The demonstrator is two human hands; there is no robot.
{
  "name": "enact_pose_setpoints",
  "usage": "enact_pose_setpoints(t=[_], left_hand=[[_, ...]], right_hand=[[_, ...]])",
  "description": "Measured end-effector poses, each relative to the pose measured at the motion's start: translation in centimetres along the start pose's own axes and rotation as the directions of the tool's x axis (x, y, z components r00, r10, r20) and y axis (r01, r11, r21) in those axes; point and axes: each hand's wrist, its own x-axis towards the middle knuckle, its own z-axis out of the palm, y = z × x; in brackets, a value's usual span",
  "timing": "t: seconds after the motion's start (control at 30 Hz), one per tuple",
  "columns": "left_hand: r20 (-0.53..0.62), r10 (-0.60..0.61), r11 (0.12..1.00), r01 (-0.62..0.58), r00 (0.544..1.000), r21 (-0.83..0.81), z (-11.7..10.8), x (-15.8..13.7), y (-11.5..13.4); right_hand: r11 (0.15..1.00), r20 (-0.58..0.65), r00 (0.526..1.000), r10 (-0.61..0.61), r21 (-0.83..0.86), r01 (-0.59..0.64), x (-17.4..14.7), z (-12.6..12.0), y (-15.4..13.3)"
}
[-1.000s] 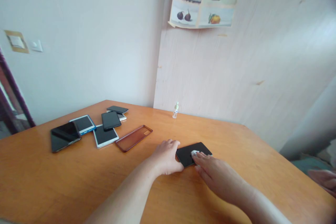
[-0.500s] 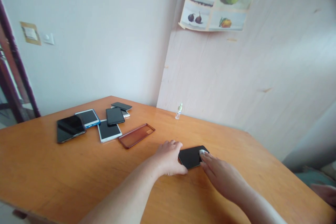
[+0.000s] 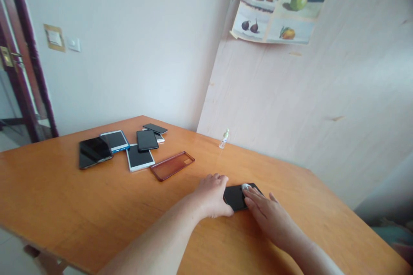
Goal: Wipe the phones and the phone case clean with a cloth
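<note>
A black smartphone (image 3: 234, 197) lies flat on the wooden table, dark screen up. My left hand (image 3: 214, 195) braces its left end, thumb at the near edge and fingers at the far edge. Under the fingertips of my right hand (image 3: 263, 208) a small white wad (image 3: 246, 186), like cotton or tissue, is pressed onto the screen. The right hand covers part of the phone's right side. To the left of my left hand rests a clear reddish-brown phone case (image 3: 172, 166) with a camera cutout.
Left on the table (image 3: 97, 206) are a black tablet (image 3: 95, 153), a blue-edged tablet (image 3: 115, 140), a white tablet (image 3: 138, 158) and several phones, partly overlapping. A small clear bottle (image 3: 223, 139) stands by the wall at the back. Fruit pictures (image 3: 280, 8) hang above.
My right hand has slid the white wad leftward across the phone's screen. My left hand keeps its hold on the phone's left end. The whole view has shifted slightly.
</note>
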Motion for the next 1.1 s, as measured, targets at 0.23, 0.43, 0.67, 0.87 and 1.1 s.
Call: enact_pose_setpoints(t=[0.23, 0.43, 0.67, 0.87, 1.1], left_hand=[[0.000, -0.013, 1.000, 0.013, 1.000, -0.008, 0.0, 0.0, 0.2], [0.017, -0.035, 0.999, 0.035, 0.999, -0.002, 0.0, 0.0, 0.2], [-0.006, -0.008, 1.000, 0.008, 1.000, 0.002, 0.5, 0.1, -0.1], [0.023, -0.042, 0.999, 0.041, 0.999, 0.017, 0.5, 0.3, -0.2], [-0.008, -0.025, 1.000, 0.025, 1.000, -0.006, 0.6, 0.2, -0.2]], right_hand=[[0.999, 0.026, 0.999, -0.035, 0.026, 0.034, 0.2, 0.1, -1.4], [0.981, -0.030, 0.982, 0.188, -0.046, -0.189, 1.2, 0.6, 1.1], [0.979, 0.066, 0.977, -0.204, 0.037, 0.201, 0.5, -0.1, -3.6], [0.972, -0.020, 0.977, 0.213, -0.097, -0.214, 2.1, 0.7, 1.4], [0.996, 0.075, 0.993, -0.087, 0.012, 0.086, 0.6, 0.2, -2.0]])
